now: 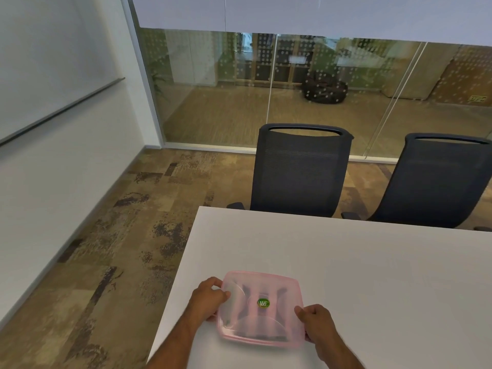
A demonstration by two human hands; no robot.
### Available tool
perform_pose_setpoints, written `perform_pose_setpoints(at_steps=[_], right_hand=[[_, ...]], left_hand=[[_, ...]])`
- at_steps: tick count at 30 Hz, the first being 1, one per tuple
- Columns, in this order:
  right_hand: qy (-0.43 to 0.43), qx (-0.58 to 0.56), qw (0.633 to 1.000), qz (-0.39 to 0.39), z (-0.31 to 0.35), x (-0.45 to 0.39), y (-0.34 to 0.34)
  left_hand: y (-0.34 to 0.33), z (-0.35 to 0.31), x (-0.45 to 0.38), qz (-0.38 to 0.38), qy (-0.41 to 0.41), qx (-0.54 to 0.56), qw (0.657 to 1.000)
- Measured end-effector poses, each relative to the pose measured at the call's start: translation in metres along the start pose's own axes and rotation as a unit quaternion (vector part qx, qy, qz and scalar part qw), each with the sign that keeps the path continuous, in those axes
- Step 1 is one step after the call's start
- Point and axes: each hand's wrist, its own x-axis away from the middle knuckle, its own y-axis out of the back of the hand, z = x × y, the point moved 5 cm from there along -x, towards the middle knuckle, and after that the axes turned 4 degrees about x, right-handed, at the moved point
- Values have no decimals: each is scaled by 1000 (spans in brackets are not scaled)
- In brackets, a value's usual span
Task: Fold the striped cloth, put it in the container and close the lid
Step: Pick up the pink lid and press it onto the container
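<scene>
Pink see-through container (262, 310) sits on the white tabletop (372, 262), near its left front corner; lid (266, 286) on top, green round sticker (263, 303) near the middle; striped cloth (259, 319) shows dimly through the lid, inside the container (dark stripes, blurred); left hand (207, 295) grips the container's left edge, fingers curled around the lid rim; right hand (318, 324) grips its right front corner, fingers closed on it; two dark chairs (299, 171) beyond the container.

Two dark mesh chairs (298, 171) beyond a white table (372, 262), glass partition (266, 89) behind.
</scene>
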Motion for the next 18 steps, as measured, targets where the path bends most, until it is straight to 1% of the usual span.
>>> perform_pose_setpoints(at_steps=[4, 9, 11, 13, 18], right_hand=[[4, 18, 1000, -12, 1, 0, 1], [-4, 23, 1000, -11, 4, 3, 1], [-7, 27, 1000, -14, 3, 4, 1], [-7, 26, 999, -18, 3, 4, 1], [-7, 17, 1000, -16, 2, 4, 0]], left_hand=[[-1, -16, -13, -19, -16, 32, 999], [-5, -29, -27, -68, -19, -13, 997], [-5, -30, -33, -75, -10, -28, 997], [-4, -30, -36, -78, 2, -3, 997], [-4, -29, -36, -93, -4, -43, 995]])
